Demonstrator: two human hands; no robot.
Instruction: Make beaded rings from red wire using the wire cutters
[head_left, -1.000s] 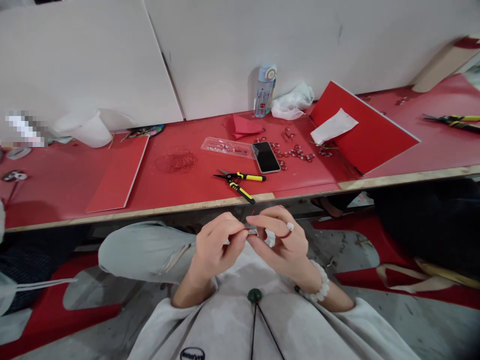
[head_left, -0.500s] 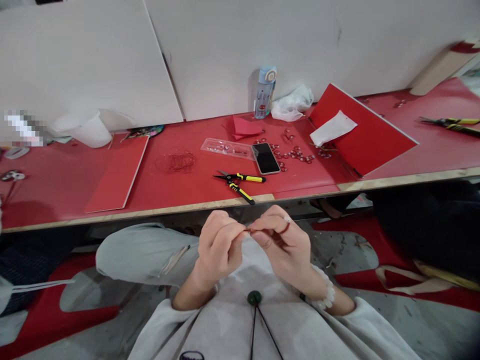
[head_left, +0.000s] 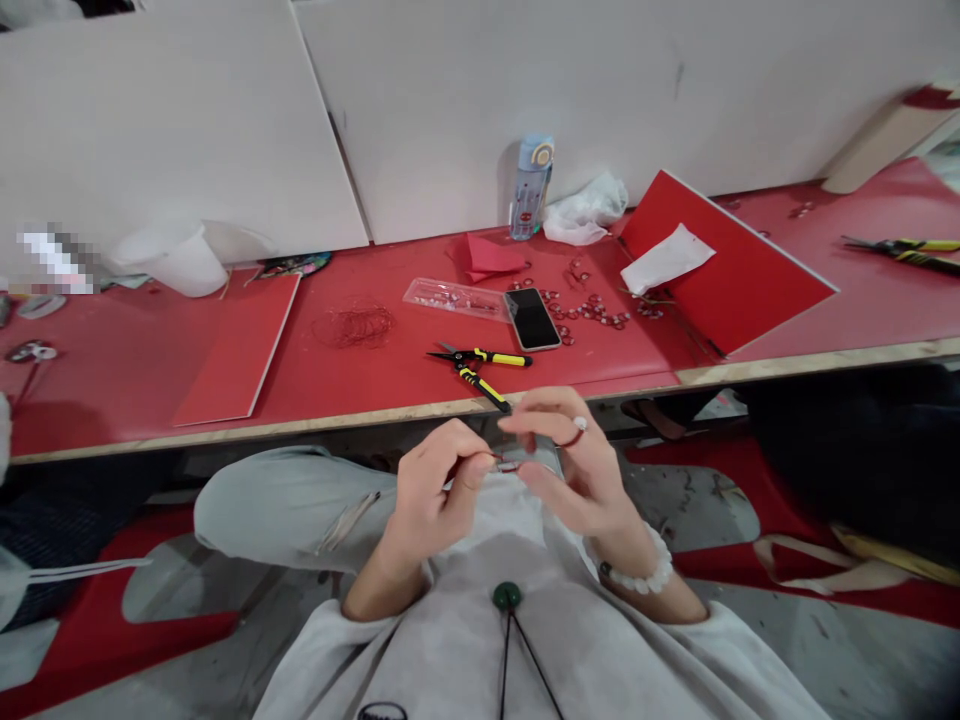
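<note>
My left hand (head_left: 439, 485) is closed in a pinch on a small piece of red wire (head_left: 507, 464), which sticks out to the right from between thumb and forefinger. A pale, bead-like bit seems to sit on it, too small to make out surely. Fingers spread, my right hand (head_left: 574, 460) is open beside the wire's free end; its thumb tip lies close to that end, and I cannot tell whether they touch. A ring with a white stone (head_left: 580, 424) is on one of its fingers. Both hands are above my lap, just in front of the table edge.
Yellow-and-black pliers (head_left: 476, 370) lie spread near the table edge. Behind are a phone (head_left: 534, 318), a clear bead tray (head_left: 457, 298), a tangle of red wire (head_left: 361, 325) and several small beaded wire pieces (head_left: 600, 312). A bottle (head_left: 531, 188) and red boards (head_left: 244, 350) stand or lie around.
My right hand has let go of the wire piece; its fingers have opened and lifted. The left hand still pinches the wire, more of which now shows.
</note>
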